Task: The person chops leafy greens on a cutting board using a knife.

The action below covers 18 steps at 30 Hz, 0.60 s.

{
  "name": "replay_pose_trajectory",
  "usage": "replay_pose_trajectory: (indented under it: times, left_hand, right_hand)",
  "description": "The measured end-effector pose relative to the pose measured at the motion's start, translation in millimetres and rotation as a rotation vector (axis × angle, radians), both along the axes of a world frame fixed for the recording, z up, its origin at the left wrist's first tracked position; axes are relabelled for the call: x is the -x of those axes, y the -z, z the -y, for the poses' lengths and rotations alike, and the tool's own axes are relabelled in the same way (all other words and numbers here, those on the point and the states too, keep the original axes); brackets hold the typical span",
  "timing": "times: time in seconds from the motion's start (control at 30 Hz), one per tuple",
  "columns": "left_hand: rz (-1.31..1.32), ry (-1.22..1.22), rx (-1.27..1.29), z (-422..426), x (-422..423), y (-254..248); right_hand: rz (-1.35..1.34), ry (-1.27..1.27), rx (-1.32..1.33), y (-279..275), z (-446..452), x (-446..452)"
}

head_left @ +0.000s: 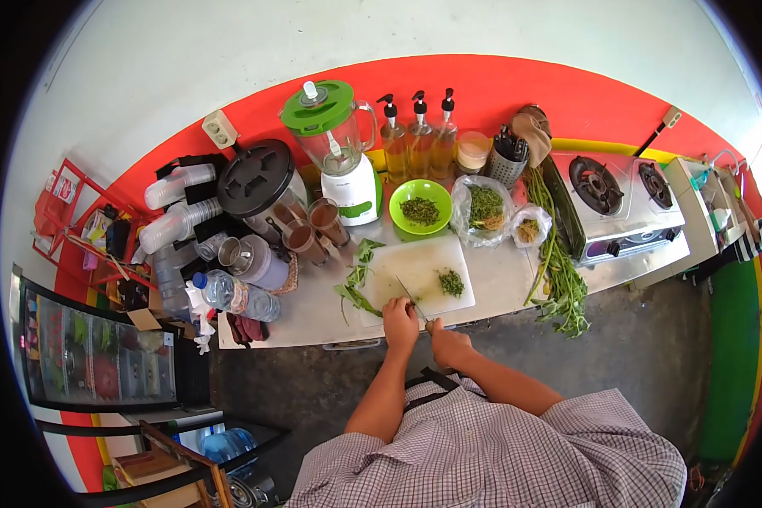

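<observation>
A white cutting board (389, 264) lies at the counter's front edge. My right hand (451, 346) is wrapped round the handle of a kitchen knife (408, 289), whose blade points up and left over the board. My left hand (400, 317) is at the board's front edge beside the blade, with its fingers curled; what they hold, if anything, is hidden. A small heap of chopped greens (450, 284) sits on the board's right side. Leafy green stems (358, 273) lie along its left edge. Behind the board stands a green bowl (395, 208) with chopped greens in it.
Behind the board are a blender (350, 190), oil pump bottles (419, 148) and a bag of greens (485, 207). Long leafy stems (559, 284) hang over the front edge beside the gas stove (622, 203). Left are glasses (306, 245) and a water bottle (237, 298).
</observation>
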<state>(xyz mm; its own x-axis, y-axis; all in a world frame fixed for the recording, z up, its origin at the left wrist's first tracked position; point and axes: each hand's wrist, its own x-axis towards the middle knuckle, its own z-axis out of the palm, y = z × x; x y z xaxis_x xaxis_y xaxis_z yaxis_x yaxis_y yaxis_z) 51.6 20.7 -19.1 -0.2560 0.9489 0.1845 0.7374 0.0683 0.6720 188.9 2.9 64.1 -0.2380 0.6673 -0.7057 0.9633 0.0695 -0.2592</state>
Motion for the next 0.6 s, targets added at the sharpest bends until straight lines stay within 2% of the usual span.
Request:
replay_pose_trajectory:
  times: [0.17,0.3,0.37,0.47,0.6]
  left_hand:
    - [0.046,-0.002,-0.06,5,-3,-5]
    - [0.068,-0.002,-0.048,7,1,-7]
    - [0.046,-0.017,-0.105,8,-1,-3]
    - [0.019,-0.017,-0.04,10,-1,-5]
    - [0.009,-0.018,-0.041,11,-1,-5]
  right_hand:
    - [0.033,-0.001,-0.006,15,11,-1]
    - [0.037,-0.014,0.014,-7,10,1]
    - [0.04,-0.011,0.003,8,16,1]
    - [0.053,-0.024,-0.008,22,16,0]
    - [0.052,-0.072,0.037,8,2,4]
